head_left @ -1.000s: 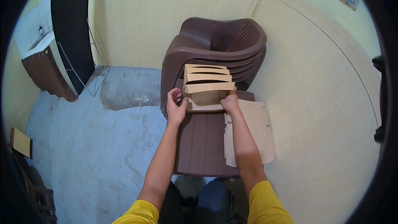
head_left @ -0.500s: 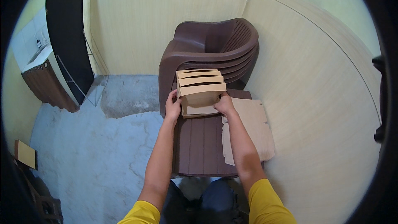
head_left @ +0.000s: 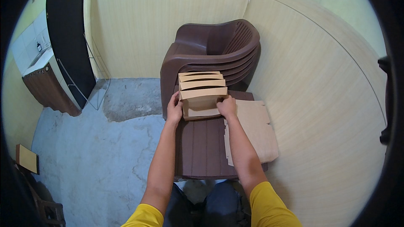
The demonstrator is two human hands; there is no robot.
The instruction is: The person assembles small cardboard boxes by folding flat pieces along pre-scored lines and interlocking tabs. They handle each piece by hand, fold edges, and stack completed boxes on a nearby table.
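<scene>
Hands clasp the nearest folded cardboard box [head_left: 203,103] on the brown table [head_left: 202,151]: left hand [head_left: 174,110] pressing its left side, right hand [head_left: 227,106] its right. More boxes [head_left: 200,78] line up behind it, stacked brown chairs [head_left: 210,52] beyond; flat cardboard sheets [head_left: 254,130] lie just right.

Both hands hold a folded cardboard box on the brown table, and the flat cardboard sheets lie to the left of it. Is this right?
Not quite. In the head view both hands, left and right, hold the folded cardboard box on the brown table, but the flat cardboard sheets lie to its right, not left.
</scene>
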